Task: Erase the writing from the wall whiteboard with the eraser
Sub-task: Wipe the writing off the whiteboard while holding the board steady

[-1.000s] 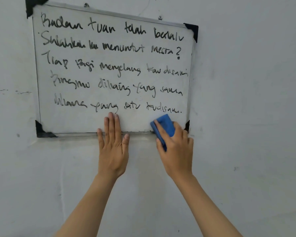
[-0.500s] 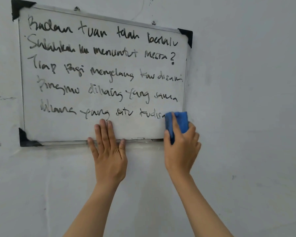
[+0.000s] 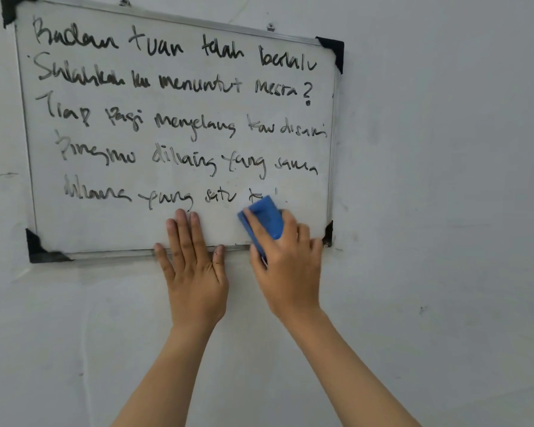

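The whiteboard (image 3: 179, 124) hangs on a pale wall (image 3: 444, 180), its long axis running left to right and tilted, the right end lower than the left along the top edge. Black caps cover its corners. Five lines of black handwriting (image 3: 173, 87) fill it. The bottom line breaks off near its right end, where only faint marks show above the eraser.

The blue eraser (image 3: 264, 220) lies against the board's lower right area, its long axis slanting from upper right to lower left, its lower end over the bottom frame. The right hand (image 3: 285, 260) grasps it, thumb along its left edge and fingers curled over its right side.

The left hand (image 3: 195, 266) lies flat, fingers straight and pointing up, its fingertips on the board's lower edge, just left of the eraser.
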